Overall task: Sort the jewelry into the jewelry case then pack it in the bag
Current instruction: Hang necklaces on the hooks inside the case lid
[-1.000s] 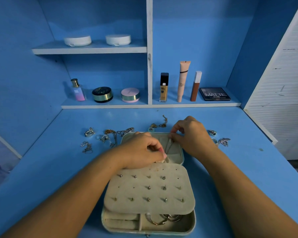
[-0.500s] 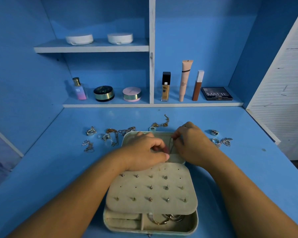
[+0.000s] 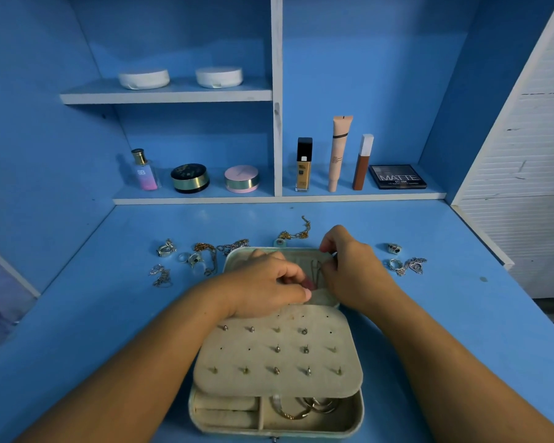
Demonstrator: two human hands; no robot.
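An open beige fabric jewelry case lies on the blue desk, and both hands meet over its far half, the opened lid. The right hand has its fingers curled, pinching a thin silver chain that runs down the lid's lining. The left hand is curled too, its fingertips bunched against the thumb at the chain's lower end; whether they grip the chain or the lining's edge cannot be told. Just below both sets of fingers, nearer the person, a beige padded earring panel carries rows of small studs, and under it the case's front compartment holds gold hoop pieces. To the left of the left fingers, a scatter of silver rings and chains lies on the desk. Beyond the fingers a gold chain rests by the lid's far edge. To the right of the right fingers lie two rings and a silver chain cluster.
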